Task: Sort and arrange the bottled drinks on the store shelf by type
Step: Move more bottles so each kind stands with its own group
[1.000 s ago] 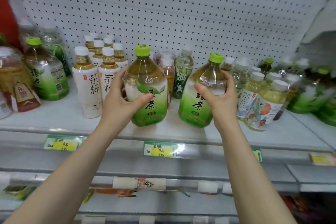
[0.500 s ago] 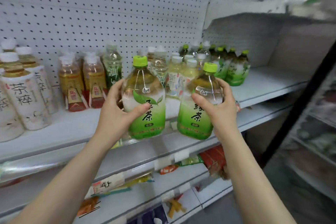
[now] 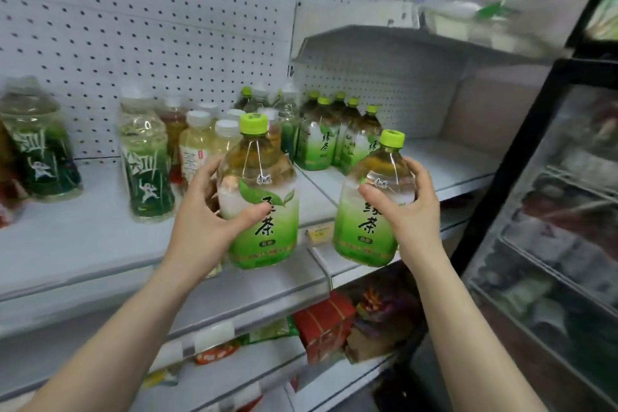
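My left hand point(image 3: 204, 224) grips a large green tea bottle point(image 3: 264, 211) with a lime cap, held upright above the front of the white shelf point(image 3: 83, 244). My right hand point(image 3: 409, 207) grips a second, matching green tea bottle point(image 3: 368, 224), tilted slightly left, over the shelf's front edge. Behind them, at the back right of the shelf, stands a group of several matching green tea bottles point(image 3: 337, 137). To the left stand dark green labelled bottles point(image 3: 147, 164) and pale yellow bottles with white caps point(image 3: 200, 144).
A white pegboard point(image 3: 150, 27) backs the shelf. An upper shelf point(image 3: 418, 47) juts out at the right. A black-framed glass cooler point(image 3: 551, 211) stands at the far right. Red packages point(image 3: 326, 324) lie on the lower shelf. Bare shelf lies right of the green tea group.
The view has swung to the right along the shelf with both bottles carried in my hands. The green tea group at the back right now appears nearer; the white-labelled bottles have left the view.
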`<action>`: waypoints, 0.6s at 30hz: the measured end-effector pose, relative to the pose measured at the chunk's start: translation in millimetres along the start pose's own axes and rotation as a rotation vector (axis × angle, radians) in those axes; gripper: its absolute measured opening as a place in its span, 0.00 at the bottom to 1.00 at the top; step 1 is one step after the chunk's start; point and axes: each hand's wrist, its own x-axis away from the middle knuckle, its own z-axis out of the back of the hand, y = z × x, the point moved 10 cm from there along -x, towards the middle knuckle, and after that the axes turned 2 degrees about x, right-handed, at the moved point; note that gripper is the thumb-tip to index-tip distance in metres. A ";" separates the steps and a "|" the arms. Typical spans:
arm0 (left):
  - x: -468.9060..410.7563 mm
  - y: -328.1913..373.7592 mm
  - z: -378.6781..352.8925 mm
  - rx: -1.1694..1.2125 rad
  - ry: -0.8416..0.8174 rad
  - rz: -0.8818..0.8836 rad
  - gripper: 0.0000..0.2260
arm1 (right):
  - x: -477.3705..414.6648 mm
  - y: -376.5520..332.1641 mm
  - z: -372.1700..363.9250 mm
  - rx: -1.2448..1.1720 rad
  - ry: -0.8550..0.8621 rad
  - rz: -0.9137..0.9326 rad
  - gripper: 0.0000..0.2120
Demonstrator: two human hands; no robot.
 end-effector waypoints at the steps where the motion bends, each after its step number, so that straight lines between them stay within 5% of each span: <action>1: -3.0 -0.7 -10.0 -0.016 0.025 -0.006 0.35 | -15.9 6.0 3.5 -0.003 -0.008 0.013 0.33; 18: -72.8 -45.8 -34.9 -0.098 0.189 0.009 0.35 | -179.7 124.7 -132.0 0.018 -0.279 -0.017 0.38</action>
